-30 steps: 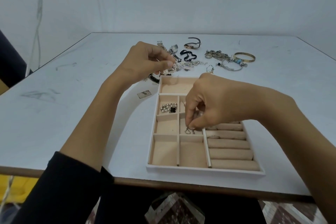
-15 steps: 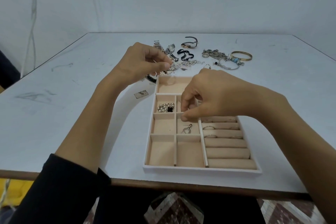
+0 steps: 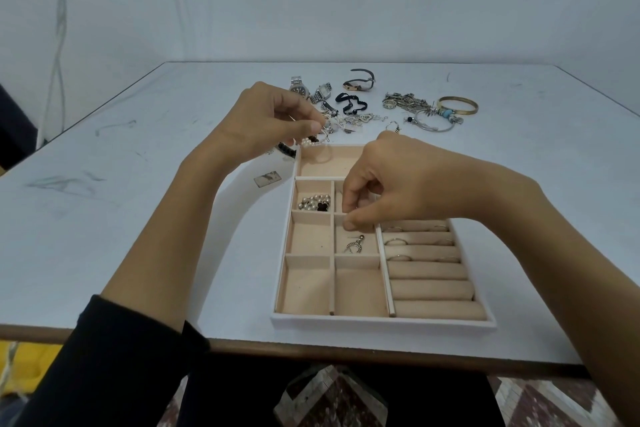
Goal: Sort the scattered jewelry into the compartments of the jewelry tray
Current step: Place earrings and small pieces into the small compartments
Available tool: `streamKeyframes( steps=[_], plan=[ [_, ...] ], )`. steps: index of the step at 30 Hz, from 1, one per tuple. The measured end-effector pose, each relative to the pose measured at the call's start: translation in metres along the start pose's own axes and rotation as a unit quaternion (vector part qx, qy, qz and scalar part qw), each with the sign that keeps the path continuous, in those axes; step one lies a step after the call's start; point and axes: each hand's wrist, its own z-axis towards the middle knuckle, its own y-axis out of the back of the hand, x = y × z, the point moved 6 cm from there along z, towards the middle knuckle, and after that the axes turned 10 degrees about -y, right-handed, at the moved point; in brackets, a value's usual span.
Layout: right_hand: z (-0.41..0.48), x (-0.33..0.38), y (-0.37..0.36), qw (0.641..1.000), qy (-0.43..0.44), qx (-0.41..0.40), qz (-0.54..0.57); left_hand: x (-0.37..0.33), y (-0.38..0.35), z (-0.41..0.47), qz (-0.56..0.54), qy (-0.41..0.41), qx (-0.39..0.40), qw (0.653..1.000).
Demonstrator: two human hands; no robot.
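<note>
A second ago the right hand (image 3: 408, 184) had its fingertips down on the earring (image 3: 355, 244). It has since lifted, and the earring now lies free on the floor of the middle compartment in the second column of the jewelry tray (image 3: 381, 324). Over the last half second almost nothing has shifted. The right hand hovers just above the divider at that compartment's far edge, fingers curled, thumb against fingertips, nothing seen between them. The left hand (image 3: 266, 121) remains over the tray's far left corner, pinching a pearl piece (image 3: 311, 141) that dangles below thumb and forefinger. A pearl bracelet (image 3: 315, 203) with a black charm lies in the left compartment just below the wide top one. Rings (image 3: 394, 241) sit on the upper rolls at right. The tray rests near the front edge of the bench (image 3: 138, 218); watches (image 3: 301, 88) and a gold bangle (image 3: 457, 104) lie beyond it.
</note>
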Motion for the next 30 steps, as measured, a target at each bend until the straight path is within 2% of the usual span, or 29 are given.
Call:
streamKeyframes(
  steps=[30],
  plan=[
    [-0.0003, 0.0031, -0.0011, 0.999, 0.034, 0.011, 0.030, 0.0008, -0.0014, 0.0002, 0.014, -0.001, 0.013, 1.000]
  ],
)
